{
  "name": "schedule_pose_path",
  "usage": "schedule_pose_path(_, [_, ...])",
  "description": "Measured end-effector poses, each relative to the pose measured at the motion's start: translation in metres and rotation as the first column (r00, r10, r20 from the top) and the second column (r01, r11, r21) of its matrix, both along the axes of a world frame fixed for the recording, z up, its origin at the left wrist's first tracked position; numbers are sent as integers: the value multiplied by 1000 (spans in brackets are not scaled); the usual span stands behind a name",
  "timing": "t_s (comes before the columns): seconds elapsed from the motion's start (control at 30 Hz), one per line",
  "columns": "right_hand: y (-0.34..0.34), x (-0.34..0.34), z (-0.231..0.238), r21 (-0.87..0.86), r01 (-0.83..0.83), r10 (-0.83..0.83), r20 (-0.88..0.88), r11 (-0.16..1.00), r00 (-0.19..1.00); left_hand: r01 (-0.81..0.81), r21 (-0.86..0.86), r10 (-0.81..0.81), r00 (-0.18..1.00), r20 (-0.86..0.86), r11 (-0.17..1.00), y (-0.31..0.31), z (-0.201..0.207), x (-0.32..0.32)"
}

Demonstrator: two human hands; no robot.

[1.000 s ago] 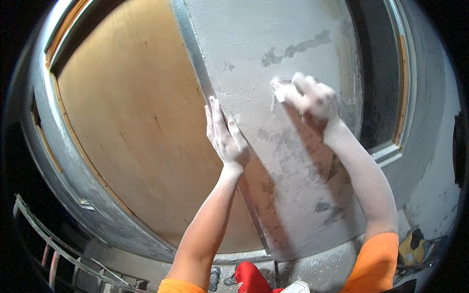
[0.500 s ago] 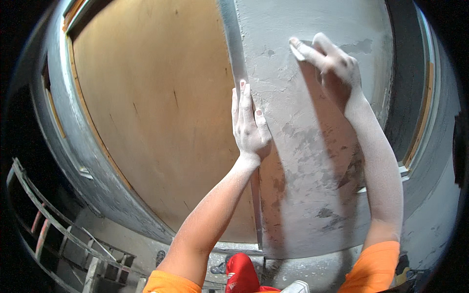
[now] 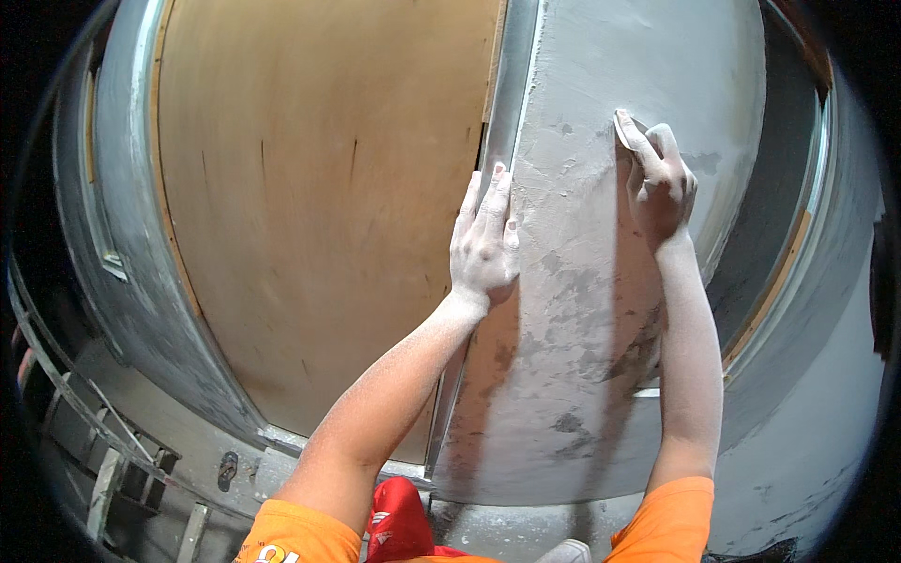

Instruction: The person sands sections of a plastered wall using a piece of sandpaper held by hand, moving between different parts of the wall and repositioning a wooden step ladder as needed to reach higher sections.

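Observation:
White dust coats both of my hands. My left hand [image 3: 484,246] lies flat, fingers stretched out, against the grey metal strip [image 3: 512,84] between the wooden panel [image 3: 310,216] and the plastered wall [image 3: 572,244]. It holds nothing. Higher up and to the right, my right hand [image 3: 660,180] is closed on a thin, flat pale piece [image 3: 621,131] that looks like folded sandpaper, its edge showing beside the fingers. That piece is against the plaster, which is pale grey with darker rough patches lower down. My fingers and palm hide most of it.
A dark recess [image 3: 765,188] with a wood-edged frame lies right of the plaster. At the lower left stands a metal ladder-like frame [image 3: 103,422]. A dark shoe or sandal [image 3: 227,471] is on the dusty floor [image 3: 178,403]. My red-clothed leg [image 3: 399,516] shows at the bottom.
The view has shifted, so panel and strip sit further right. My right hand, still gripping the flat piece, appears lower in the picture. My left hand stays flat at the strip.

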State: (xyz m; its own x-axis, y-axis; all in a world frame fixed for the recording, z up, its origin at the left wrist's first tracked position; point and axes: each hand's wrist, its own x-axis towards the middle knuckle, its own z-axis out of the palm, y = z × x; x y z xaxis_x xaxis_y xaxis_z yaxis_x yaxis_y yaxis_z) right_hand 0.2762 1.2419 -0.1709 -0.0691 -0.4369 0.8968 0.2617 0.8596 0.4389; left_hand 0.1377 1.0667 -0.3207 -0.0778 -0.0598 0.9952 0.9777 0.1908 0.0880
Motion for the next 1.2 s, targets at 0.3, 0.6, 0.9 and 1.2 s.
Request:
schedule_pose_path(0.3, [-3, -13, -41, 554, 60, -216, 220, 830, 951, -13, 43, 13, 1000, -6, 999, 2, 0, -2])
schedule_pose_path(0.6, [7, -6, -8, 159, 136, -178, 286, 978, 942, -21, 11, 21, 1000, -6, 1000, -3, -2, -3])
schedule_pose_path(0.9, [52, 7, 40, 81, 139, -142, 42, 987, 989, -74, -121, 76, 997, 15, 990, -12, -3, 3])
schedule_pose_path(1.2, [-33, -26, -85, 523, -62, -257, 516, 850, 817, -17, -429, 104, 978, 181, 903, -57, -49, 14])
